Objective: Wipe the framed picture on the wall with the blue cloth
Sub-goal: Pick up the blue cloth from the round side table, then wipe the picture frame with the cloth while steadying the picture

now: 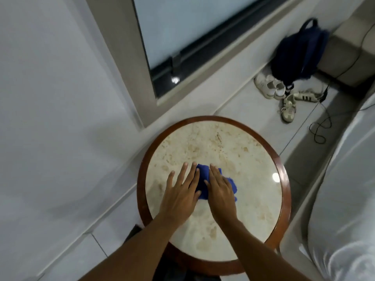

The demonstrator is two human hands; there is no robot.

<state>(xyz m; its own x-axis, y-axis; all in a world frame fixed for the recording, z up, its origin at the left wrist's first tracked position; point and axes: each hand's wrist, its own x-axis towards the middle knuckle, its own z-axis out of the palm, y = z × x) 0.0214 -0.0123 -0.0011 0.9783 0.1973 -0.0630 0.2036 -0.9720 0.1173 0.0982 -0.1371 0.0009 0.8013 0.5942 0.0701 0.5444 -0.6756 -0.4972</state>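
Crumpled blue cloth (205,184) on round marble tabletop (223,138), long axis toward window; left hand (180,196) and right hand (221,194) flat on it, fingers spread.

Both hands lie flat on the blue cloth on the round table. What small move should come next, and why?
Probably close the right hand around the blue cloth and lift it. The cloth lies bunched on the round table, pressed under both open palms, with the left hand half on the marble, so nothing grips it yet. No framed picture shows in this view, so the cloth must be carried there first.
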